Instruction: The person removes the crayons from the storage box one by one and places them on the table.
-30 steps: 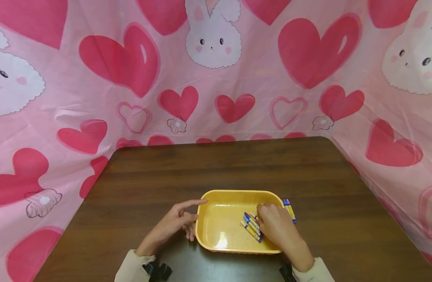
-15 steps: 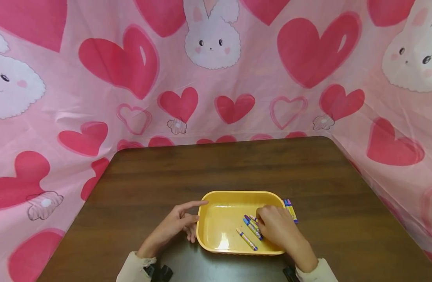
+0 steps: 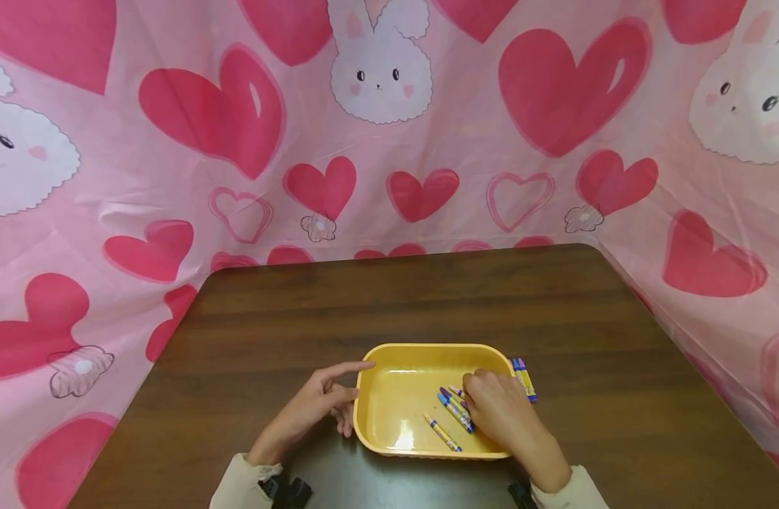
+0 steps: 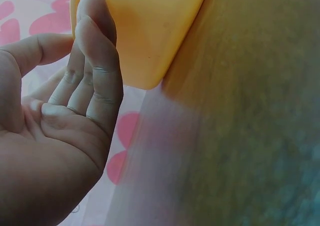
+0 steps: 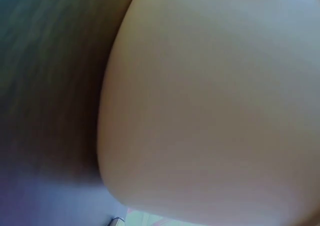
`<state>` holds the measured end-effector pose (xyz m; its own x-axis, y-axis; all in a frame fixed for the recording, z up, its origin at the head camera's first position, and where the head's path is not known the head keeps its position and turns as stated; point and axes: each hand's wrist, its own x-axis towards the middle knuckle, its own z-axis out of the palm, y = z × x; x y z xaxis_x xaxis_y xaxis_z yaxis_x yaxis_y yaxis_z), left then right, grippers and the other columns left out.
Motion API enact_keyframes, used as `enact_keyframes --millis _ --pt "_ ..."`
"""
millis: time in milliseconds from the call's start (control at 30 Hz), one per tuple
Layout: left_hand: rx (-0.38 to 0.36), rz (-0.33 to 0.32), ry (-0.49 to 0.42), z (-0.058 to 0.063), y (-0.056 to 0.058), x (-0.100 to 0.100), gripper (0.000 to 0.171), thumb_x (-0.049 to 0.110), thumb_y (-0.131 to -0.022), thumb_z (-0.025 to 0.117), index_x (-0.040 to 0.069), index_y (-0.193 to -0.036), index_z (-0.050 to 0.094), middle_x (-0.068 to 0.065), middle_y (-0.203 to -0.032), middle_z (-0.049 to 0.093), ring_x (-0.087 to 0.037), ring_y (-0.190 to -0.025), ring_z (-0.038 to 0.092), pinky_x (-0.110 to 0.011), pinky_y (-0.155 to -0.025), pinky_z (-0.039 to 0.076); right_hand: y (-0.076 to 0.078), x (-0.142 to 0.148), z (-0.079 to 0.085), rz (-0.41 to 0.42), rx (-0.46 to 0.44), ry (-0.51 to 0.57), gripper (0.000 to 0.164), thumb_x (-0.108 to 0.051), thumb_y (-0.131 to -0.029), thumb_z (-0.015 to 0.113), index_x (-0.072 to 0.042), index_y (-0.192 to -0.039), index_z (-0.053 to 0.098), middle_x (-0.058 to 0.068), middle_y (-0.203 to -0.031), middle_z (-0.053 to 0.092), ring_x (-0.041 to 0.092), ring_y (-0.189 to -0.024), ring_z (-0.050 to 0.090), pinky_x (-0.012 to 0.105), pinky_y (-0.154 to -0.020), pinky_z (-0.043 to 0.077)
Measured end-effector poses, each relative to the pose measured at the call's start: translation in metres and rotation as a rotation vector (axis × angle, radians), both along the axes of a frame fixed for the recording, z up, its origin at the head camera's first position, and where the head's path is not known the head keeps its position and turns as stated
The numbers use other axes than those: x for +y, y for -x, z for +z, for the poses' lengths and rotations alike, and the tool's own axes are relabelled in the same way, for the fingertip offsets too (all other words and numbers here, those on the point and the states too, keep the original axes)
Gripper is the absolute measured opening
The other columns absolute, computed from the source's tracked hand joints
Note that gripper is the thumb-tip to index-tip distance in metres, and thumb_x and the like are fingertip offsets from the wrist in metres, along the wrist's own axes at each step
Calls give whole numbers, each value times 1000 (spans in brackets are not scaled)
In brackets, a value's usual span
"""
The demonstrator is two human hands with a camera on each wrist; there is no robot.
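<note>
A yellow plastic tray [image 3: 396,348] stands near the front of the brown table in the head view. My left hand [image 3: 309,406] is at its left side, index finger and thumb touching the rim, fingers extended. My right hand [image 3: 500,406] reaches into the tray's right half, knuckles up and fingers bent down over several crayons [image 3: 454,408]. Its fingertips are hidden, so whether it pinches a crayon does not show. A single yellow-wrapped crayon [image 3: 442,433] with a pale tip lies apart, closer to the tray's front. The right wrist view is filled by blurred skin.
Outside the tray's right wall, a few more crayons [image 3: 524,380] lie side by side on the table [image 3: 389,300]. A pink curtain [image 3: 421,141] with hearts and rabbits encloses the table's back and sides.
The pale-tipped crayon has slid away from the others, left and toward the tray's front. My right hand stays over the remaining crayons with only slight motion; my left hand has stayed at the rim.
</note>
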<state>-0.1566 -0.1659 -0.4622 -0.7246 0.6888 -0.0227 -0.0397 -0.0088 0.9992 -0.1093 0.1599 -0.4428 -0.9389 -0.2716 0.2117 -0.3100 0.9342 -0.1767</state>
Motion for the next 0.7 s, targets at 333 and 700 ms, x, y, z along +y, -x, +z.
enact_keyframes --millis 333,700 --pt "27 46 -47 2 -1 2 48 -5 -99 51 -9 -146 41 -21 -64 64 -14 -50 64 -24 -48 54 2 1 7 11 62 271 11 -5 -87 73 -10 -83 65 -3 -77 57 12 -67 52 30 -58 47" --pt "31 61 -3 1 1 -3 48 -1 -100 53 -6 -146 42 -6 -64 67 -14 -49 63 -24 -50 54 9 6 7 46 117 552 11 2 -87 72 -7 -90 68 -7 -78 62 5 -73 57 26 -64 51"
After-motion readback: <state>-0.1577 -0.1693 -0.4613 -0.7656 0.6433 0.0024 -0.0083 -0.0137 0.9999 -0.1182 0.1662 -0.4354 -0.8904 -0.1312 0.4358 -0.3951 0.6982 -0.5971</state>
